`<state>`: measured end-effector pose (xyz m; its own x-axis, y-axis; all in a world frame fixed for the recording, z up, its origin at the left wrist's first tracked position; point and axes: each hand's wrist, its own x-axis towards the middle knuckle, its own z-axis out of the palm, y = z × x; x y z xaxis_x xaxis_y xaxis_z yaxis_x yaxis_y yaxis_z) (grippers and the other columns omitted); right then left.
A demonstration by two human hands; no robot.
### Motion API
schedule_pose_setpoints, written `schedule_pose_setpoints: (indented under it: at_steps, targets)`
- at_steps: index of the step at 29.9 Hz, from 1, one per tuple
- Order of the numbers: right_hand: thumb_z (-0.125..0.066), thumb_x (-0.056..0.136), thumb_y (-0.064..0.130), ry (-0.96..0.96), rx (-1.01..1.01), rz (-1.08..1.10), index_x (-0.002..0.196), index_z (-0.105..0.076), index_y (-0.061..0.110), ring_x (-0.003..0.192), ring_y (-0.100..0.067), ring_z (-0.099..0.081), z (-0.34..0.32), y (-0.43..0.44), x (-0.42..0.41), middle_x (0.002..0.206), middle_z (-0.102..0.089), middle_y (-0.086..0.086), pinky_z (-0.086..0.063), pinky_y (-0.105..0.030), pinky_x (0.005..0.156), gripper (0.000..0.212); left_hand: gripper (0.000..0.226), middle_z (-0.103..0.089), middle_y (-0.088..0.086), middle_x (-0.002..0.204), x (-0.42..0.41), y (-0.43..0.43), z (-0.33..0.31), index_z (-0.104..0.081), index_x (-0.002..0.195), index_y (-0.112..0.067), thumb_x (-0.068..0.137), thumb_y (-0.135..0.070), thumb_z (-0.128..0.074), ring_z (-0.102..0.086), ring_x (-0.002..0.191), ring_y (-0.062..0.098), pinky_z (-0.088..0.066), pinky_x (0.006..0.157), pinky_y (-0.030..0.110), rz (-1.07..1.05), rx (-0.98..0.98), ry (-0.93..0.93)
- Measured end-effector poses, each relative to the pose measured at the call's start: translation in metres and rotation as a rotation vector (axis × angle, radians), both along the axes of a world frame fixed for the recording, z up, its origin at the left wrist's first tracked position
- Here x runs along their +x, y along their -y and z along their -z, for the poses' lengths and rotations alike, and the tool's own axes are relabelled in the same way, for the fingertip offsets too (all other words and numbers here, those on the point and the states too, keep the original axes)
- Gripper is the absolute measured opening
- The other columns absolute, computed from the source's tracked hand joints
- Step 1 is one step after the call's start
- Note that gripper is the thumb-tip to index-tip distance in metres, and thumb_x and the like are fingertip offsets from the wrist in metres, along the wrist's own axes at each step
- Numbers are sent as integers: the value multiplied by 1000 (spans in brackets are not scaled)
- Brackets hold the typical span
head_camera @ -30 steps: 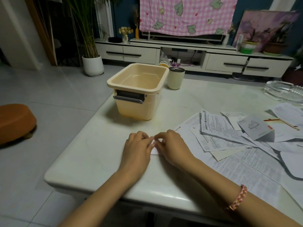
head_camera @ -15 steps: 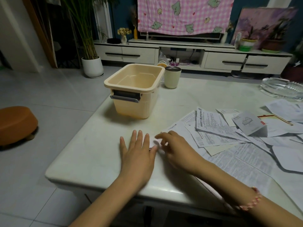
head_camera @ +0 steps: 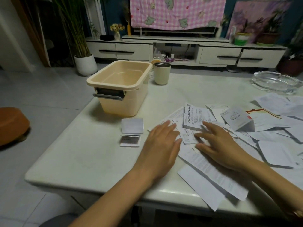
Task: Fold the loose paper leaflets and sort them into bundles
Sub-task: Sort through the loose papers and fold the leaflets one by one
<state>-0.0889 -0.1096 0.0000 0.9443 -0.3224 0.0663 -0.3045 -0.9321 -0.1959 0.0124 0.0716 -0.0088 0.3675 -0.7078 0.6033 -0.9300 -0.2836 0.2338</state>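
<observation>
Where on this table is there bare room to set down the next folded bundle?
Bare: the near-left corner of the table, bordered by the bin, the two folded leaflets and the left hand; also the strip between the cup and the glass dish. Crowded: the right side, where loose leaflets overlap under the right hand.

Right hand (head_camera: pixel 219 145) fingers (head_camera: pixel 207 127) blurred; leaflets (head_camera: pixel 278 154) cut off at right edge, print illegible

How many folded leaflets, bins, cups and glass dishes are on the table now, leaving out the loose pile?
Folded leaflets: 2
Beige bin: 1
Cup: 1
Glass dish: 1
Total: 5
The loose pile overlaps too much to count.
</observation>
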Motion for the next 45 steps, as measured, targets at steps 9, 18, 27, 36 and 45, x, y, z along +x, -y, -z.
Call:
schedule_pose_setpoints:
  at_steps: [9,18,27,36,45]
  targets:
    - [-25,93,55,-158,-25,59,148,-19,13,143,-20,-10,1,5,13,158,-8,-5,-10,-32,114,69,37,-58,5,128,-18,37,-2,-60,119,-10,94,-30,-41,-46,123,15,-22,103,15,77,-15,-219]
    - [-54,90,31,577,494,23,138,-41,22,123,15,-34,-35,-13,-4,137,-40,18,-22,-1,101,50,9,-63,-2,110,-16,57,-21,-58,99,-22,93,-28,-54,-60,107,13,-46,96,25,-29,-392,-1287]
    - [-62,73,12,698,1780,178,110,-67,4,106,-20,-64,-46,-33,-25,111,-69,-2,-46,-35,93,38,65,-55,21,129,-19,57,-31,-51,130,-2,83,-47,-56,-53,119,33,-41,103,46,368,-491,-2105]
    - [-61,83,11,478,1461,399,87,-70,5,62,-11,-60,-35,-28,-24,78,-67,-4,-50,-21,58,12,24,-69,16,102,-18,60,-32,-57,108,1,96,-9,-39,-64,96,29,-50,84,45,164,-636,-2038]
    - [-69,82,27,460,1193,416,111,-59,17,90,-10,-60,-34,-1,-26,107,-64,0,-44,-21,66,32,23,-72,3,104,-23,55,-34,-64,107,-12,98,-15,-43,-68,97,17,-52,88,32,178,-289,-1673]
